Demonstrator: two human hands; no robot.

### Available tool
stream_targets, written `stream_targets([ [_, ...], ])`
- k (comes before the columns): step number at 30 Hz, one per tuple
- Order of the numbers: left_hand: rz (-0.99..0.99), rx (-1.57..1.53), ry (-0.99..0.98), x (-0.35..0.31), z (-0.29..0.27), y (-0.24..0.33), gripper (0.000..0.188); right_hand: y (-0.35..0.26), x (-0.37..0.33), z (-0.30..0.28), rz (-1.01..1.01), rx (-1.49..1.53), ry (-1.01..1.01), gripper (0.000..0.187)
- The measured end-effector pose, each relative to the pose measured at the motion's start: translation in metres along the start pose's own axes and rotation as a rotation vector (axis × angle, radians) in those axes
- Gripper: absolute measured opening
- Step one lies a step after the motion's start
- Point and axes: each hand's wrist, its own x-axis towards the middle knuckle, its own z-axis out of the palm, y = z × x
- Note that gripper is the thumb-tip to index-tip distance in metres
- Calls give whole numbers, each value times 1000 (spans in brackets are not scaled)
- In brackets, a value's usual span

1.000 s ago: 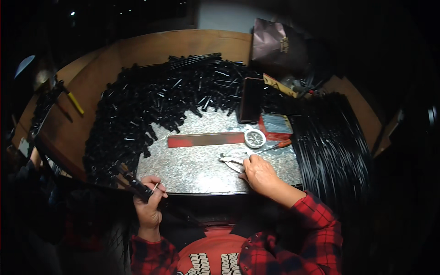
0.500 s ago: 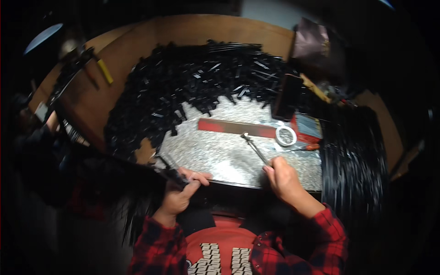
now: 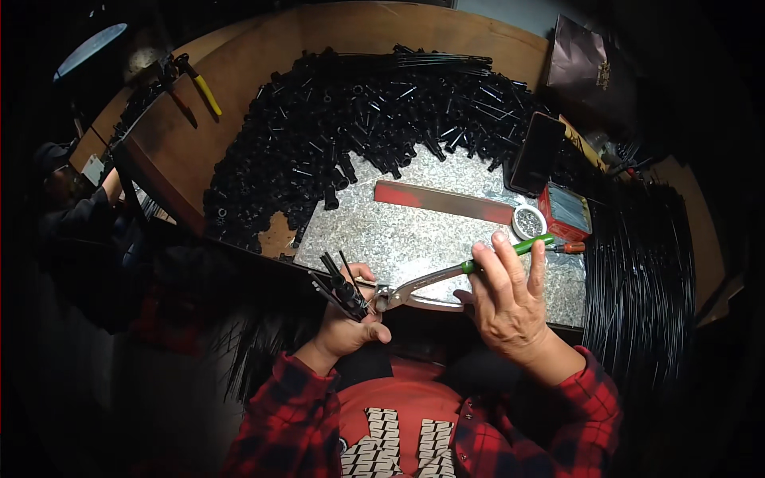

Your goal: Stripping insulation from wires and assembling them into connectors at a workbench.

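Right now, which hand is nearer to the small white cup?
Right. The right hand, on the pliers, is just below the cup in the picture. The left hand, holding black parts, is farther away, lower and to the left.

The speckled grey tabletop (image 3: 343, 231) is edged along its far and left sides by heaped black parts (image 3: 358, 111). A red-and-brown bar (image 3: 442, 201) is laid mid-table, its right end near a white cup (image 3: 529, 221) and red box (image 3: 568, 231); black rods (image 3: 637, 263) are spread rightmost.
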Motion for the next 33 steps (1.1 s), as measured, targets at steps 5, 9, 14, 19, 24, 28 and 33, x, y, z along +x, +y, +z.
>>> stream_targets([
  [5,64,78,110,2,15,7,67,-7,1,-1,-21,30,-26,20],
  [9,187,125,154,5,17,-1,63,-8,-13,-3,-15,307,-248,14],
  [14,-29,-196,25,0,16,2,61,-16,-30,-6,88,616,-428,13],
  [19,-171,-110,-106,1,14,17,66,-21,-29,-13,873,2039,-1274,23],
  [24,-102,-5,-53,4,15,17,60,-19,-20,-19,762,1894,-1337,32],
  [28,51,151,14,8,11,13,45,-29,-31,-17,324,997,-500,37],
  [33,-167,-122,-43,8,12,22,64,-28,-32,-18,1012,2010,-1133,36],
])
